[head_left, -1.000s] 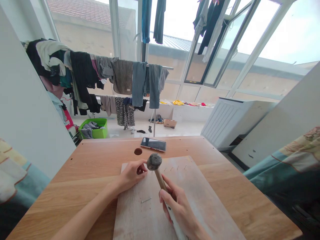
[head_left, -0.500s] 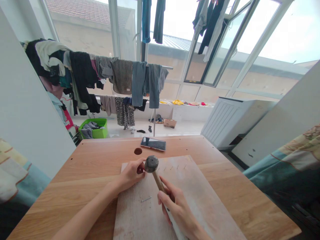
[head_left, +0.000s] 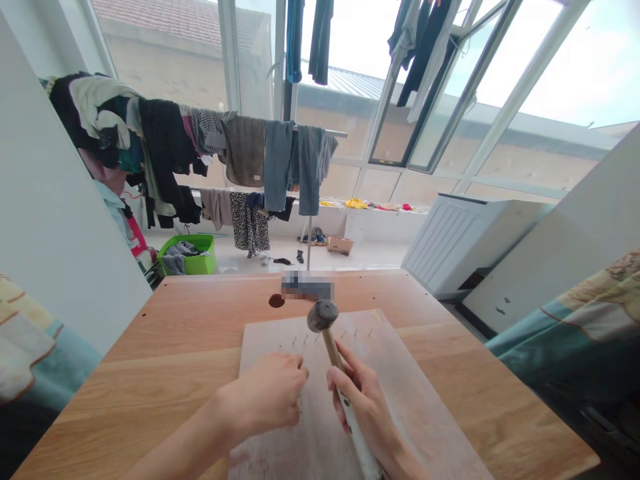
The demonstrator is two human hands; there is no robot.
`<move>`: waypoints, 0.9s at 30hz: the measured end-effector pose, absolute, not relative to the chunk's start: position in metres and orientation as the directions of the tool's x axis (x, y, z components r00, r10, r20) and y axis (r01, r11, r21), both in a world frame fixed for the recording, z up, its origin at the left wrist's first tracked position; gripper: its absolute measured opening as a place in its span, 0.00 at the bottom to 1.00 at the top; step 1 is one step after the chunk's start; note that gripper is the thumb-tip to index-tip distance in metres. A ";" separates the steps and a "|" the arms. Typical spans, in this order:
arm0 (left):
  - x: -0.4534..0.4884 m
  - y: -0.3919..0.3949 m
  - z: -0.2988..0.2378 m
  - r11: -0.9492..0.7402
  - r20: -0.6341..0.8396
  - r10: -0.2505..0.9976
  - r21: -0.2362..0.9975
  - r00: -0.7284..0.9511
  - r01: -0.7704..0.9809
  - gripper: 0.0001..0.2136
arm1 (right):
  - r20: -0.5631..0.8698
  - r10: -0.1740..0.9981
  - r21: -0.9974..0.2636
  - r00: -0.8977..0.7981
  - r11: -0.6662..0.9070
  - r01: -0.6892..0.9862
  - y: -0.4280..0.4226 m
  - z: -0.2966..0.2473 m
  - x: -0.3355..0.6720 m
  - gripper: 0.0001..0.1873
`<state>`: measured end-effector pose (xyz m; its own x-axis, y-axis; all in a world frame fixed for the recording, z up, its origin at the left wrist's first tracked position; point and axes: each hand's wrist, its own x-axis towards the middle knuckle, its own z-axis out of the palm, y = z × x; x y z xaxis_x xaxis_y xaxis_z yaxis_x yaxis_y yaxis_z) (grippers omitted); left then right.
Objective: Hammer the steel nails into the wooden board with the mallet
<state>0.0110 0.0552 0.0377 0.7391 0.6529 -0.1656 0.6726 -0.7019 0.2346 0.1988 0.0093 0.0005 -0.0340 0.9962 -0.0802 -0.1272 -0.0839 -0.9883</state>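
Observation:
A pale wooden board (head_left: 405,380) lies on the wooden table (head_left: 170,333). A row of small nails (head_left: 330,333) stands along the board's far edge. My right hand (head_left: 363,403) grips the wooden handle of a hammer (head_left: 323,316), whose dark head hangs just above that row. My left hand (head_left: 267,400) rests on the board's middle left with its fingers curled downward over the spot where a loose nail lay. What the fingertips hold is hidden.
A phone (head_left: 307,287) lies at the table's far edge beside a round hole (head_left: 276,301). Beyond the table are a loaded clothes rack (head_left: 240,153), a green laundry basket (head_left: 193,257), a white appliance (head_left: 465,237) and white panels (head_left: 55,220) left and right.
My left hand left the nail row and came back toward me, curling over the loose nail's spot. The hammer head shifted right and slightly up.

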 end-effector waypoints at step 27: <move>-0.035 0.115 0.017 -0.614 0.108 0.736 0.521 0.668 0.592 0.09 | -0.080 0.993 -0.989 -0.083 -0.089 -0.116 0.007 -0.006 0.197 0.35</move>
